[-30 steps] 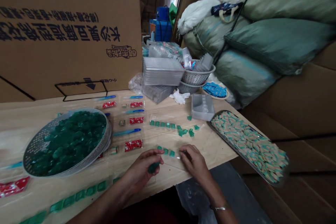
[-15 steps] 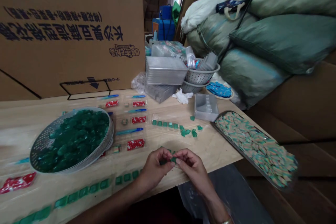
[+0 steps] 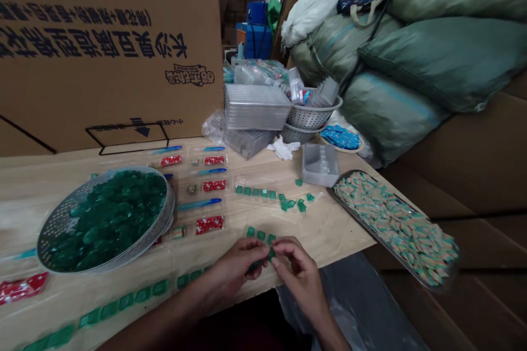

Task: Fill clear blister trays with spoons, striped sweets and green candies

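My left hand (image 3: 236, 266) and my right hand (image 3: 297, 271) meet at the table's near edge, fingers pinched together on a small green square piece (image 3: 270, 254). Just beyond the fingertips lies a clear strip holding green squares (image 3: 259, 235). A second row of green squares (image 3: 255, 192) lies farther back, with loose green pieces (image 3: 294, 204) beside it. A round metal sieve (image 3: 53, 225) heaped with green wrapped pieces (image 3: 111, 216) sits to the left.
A metal tray of tan and teal pieces (image 3: 395, 225) overhangs the table's right corner. A grey plastic tray (image 3: 319, 164), stacked clear boxes (image 3: 255, 107) and colanders (image 3: 315, 115) stand behind. Packets with blue pens and red cards (image 3: 206, 186) lie mid-table. A large cardboard box (image 3: 102, 60) and green sacks (image 3: 432, 55) surround.
My hands came together from apart on the table and lifted a green piece between the fingertips; a second ago the left hand held a green piece alone and the right lay flat.
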The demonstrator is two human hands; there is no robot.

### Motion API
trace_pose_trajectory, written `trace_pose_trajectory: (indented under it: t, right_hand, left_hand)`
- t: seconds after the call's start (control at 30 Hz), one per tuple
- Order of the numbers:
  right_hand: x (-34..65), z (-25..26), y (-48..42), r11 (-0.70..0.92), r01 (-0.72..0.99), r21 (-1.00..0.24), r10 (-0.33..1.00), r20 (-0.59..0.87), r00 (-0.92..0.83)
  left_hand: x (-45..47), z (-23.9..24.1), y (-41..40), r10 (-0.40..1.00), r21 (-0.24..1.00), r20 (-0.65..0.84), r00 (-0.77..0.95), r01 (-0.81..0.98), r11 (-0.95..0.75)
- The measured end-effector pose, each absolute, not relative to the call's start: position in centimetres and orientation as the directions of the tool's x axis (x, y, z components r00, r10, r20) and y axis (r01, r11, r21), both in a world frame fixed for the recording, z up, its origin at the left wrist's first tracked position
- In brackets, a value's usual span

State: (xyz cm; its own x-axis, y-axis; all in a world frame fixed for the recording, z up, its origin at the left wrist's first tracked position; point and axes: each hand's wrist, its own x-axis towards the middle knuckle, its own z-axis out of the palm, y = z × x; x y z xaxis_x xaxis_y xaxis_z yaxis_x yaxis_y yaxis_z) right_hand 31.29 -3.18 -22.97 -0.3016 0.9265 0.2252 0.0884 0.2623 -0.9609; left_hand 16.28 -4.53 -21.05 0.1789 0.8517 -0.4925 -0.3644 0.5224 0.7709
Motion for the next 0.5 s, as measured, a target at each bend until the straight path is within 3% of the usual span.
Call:
trace_pose_trajectory:
  t: [0.13,0.33,0.5]
  right_hand:
    - [31.9,-23.1,-3.7,0.486,0.215,-0.847,0.843,0.390,-0.371]
    - [35.0,-24.5,-1.4,0.530,0.395,-0.751,0.831,0.366,-0.419]
    - [35.2,-24.9,0.8,0.599,0.406,-0.690,0.770,0.359,-0.527]
  left_hand:
    - [15.9,-20.8,-5.1,0.803,0.678,-0.525,0.282,-0.431,0.595]
    - [16.1,-21.1,-5.1,0.786,0.705,-0.597,0.158,-0.363,0.609]
    - [16.0,-21.0,-4.2,0.745,0.640,-0.640,0.187,-0.407,0.652]
